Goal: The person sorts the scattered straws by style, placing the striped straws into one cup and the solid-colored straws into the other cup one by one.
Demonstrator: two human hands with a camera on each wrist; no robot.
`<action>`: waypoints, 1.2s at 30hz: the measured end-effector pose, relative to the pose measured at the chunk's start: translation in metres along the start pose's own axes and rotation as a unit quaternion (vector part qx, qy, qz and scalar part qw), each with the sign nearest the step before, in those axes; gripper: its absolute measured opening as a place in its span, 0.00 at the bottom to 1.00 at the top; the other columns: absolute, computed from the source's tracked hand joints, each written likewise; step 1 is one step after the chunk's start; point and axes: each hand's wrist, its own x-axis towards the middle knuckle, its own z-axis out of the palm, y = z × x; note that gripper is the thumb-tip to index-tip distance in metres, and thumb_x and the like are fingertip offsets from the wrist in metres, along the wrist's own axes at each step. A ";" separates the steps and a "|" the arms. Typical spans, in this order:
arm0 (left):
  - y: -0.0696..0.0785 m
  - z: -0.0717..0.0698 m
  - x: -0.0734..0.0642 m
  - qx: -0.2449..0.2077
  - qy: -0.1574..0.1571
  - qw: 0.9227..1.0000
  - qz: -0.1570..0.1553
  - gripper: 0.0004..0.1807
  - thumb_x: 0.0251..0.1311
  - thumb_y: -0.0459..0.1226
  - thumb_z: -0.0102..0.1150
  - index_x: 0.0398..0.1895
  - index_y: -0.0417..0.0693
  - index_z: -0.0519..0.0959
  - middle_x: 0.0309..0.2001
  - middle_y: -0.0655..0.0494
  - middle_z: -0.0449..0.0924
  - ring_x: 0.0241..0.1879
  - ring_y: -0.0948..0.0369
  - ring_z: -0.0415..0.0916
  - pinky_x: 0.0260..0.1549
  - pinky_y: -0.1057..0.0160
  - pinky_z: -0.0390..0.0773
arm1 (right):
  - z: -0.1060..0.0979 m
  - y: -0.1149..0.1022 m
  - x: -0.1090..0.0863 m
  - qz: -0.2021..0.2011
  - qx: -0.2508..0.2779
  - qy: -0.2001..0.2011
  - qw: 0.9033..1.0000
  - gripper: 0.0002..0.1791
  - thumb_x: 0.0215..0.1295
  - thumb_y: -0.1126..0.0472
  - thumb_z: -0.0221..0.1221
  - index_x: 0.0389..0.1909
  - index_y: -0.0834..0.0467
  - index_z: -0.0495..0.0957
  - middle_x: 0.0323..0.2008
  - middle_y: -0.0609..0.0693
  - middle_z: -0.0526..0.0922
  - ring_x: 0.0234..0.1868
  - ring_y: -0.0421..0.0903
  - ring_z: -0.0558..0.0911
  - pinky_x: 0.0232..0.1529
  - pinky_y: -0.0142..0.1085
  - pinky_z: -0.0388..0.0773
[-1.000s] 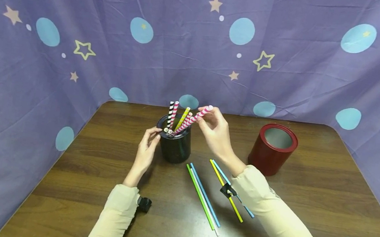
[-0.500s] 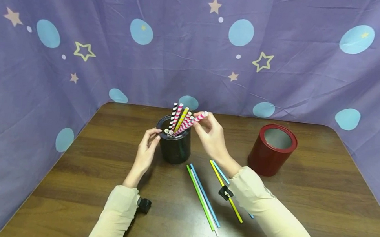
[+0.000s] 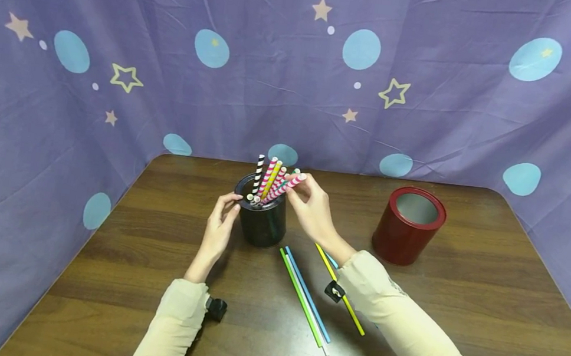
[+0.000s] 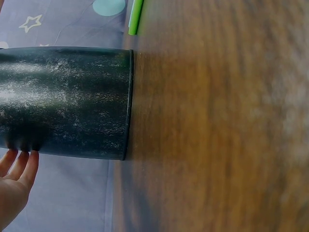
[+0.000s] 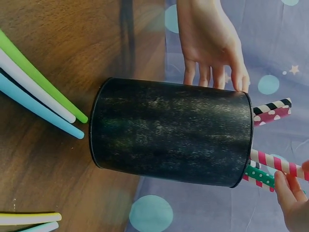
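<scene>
In the head view, a black can (image 3: pixel 263 226) stands upright with several patterned straws in it, among them a black-and-white one (image 3: pixel 258 174) and a yellow one (image 3: pixel 270 181). My left hand (image 3: pixel 218 228) touches the can's left side and rim, its fingertips resting against the wall with fingers fairly straight. My right hand (image 3: pixel 314 212) pinches the upper end of a pink-and-white striped straw (image 3: pixel 293 181) that leans out over the can's right rim. A green dotted straw (image 5: pixel 260 175) sits close beside it in the right wrist view. The straws' lower ends are hidden inside the can.
A red can (image 3: pixel 407 231) stands upright to the right. On the wooden table (image 3: pixel 134 278), green (image 3: pixel 301 298), white and blue straws lie together in front of the black can. A yellow straw (image 3: pixel 353 314) and a mostly hidden blue one lie under my right forearm. A purple curtain (image 3: pixel 283 112) hangs behind.
My right hand has moved down and left with the pink-striped straw, which now sits lower in the black can. The neighbouring straws have shifted slightly. My left hand has stayed put.
</scene>
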 end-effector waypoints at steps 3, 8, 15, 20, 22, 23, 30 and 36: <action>0.000 0.000 0.000 0.001 0.000 1.000 -0.001 0.13 0.62 0.27 0.42 0.48 0.29 0.66 0.51 0.34 0.66 0.55 0.54 0.64 0.47 0.71 0.64 | 0.000 -0.012 -0.002 0.006 -0.008 -0.001 1.000 0.10 0.56 0.75 0.53 0.40 0.73 0.71 0.41 0.67 0.76 0.43 0.57 0.77 0.45 0.39 0.74; 0.001 0.000 0.000 -0.002 0.001 1.000 -0.005 0.12 0.62 0.27 0.42 0.48 0.29 0.66 0.51 0.36 0.66 0.55 0.53 0.64 0.48 0.70 0.64 | 0.001 -0.014 -0.002 0.007 -0.026 0.002 1.000 0.10 0.55 0.75 0.54 0.39 0.73 0.72 0.39 0.67 0.77 0.41 0.57 0.78 0.43 0.39 0.75; 0.000 0.001 0.000 0.000 0.004 1.000 -0.003 0.13 0.61 0.26 0.42 0.48 0.29 0.67 0.51 0.36 0.67 0.55 0.52 0.64 0.49 0.67 0.64 | 0.004 0.015 0.001 0.006 -0.065 0.007 0.998 0.10 0.53 0.71 0.57 0.38 0.67 0.75 0.37 0.60 0.81 0.39 0.50 0.79 0.42 0.36 0.75; -0.002 0.001 0.001 -0.023 0.009 1.000 0.004 0.13 0.60 0.25 0.43 0.48 0.27 0.66 0.51 0.34 0.67 0.54 0.56 0.65 0.49 0.71 0.65 | 0.005 0.019 0.002 0.012 -0.071 0.005 0.997 0.11 0.51 0.71 0.58 0.38 0.66 0.76 0.35 0.59 0.81 0.38 0.50 0.80 0.40 0.37 0.75; -0.002 0.001 0.000 -0.034 0.008 0.999 0.006 0.14 0.60 0.24 0.42 0.49 0.26 0.66 0.52 0.33 0.67 0.54 0.56 0.66 0.50 0.73 0.65 | 0.005 0.019 0.002 0.017 -0.073 0.004 0.997 0.11 0.51 0.70 0.59 0.38 0.66 0.75 0.35 0.59 0.81 0.38 0.50 0.80 0.40 0.36 0.75; -0.001 0.001 0.000 -0.038 0.008 0.999 0.006 0.15 0.59 0.23 0.42 0.49 0.25 0.66 0.52 0.32 0.67 0.54 0.56 0.66 0.50 0.73 0.65 | 0.004 0.020 0.002 0.020 -0.073 0.003 0.997 0.11 0.51 0.70 0.59 0.38 0.65 0.75 0.35 0.58 0.81 0.38 0.50 0.80 0.40 0.36 0.75; 0.006 -0.002 -0.004 -0.046 0.035 0.998 0.021 0.18 0.58 0.22 0.43 0.52 0.24 0.64 0.53 0.30 0.65 0.54 0.43 0.63 0.49 0.75 0.66 | -0.004 0.019 -0.001 0.021 -0.040 0.008 0.999 0.13 0.52 0.70 0.59 0.40 0.67 0.73 0.35 0.60 0.80 0.38 0.51 0.79 0.41 0.39 0.75; 0.016 -0.005 -0.010 -0.039 0.082 0.993 0.075 0.15 0.56 0.20 0.44 0.47 0.20 0.65 0.49 0.27 0.66 0.51 0.43 0.65 0.50 0.68 0.67 | -0.016 0.016 -0.004 0.021 -0.020 0.008 1.000 0.14 0.53 0.71 0.58 0.42 0.69 0.73 0.35 0.61 0.79 0.38 0.52 0.79 0.42 0.40 0.75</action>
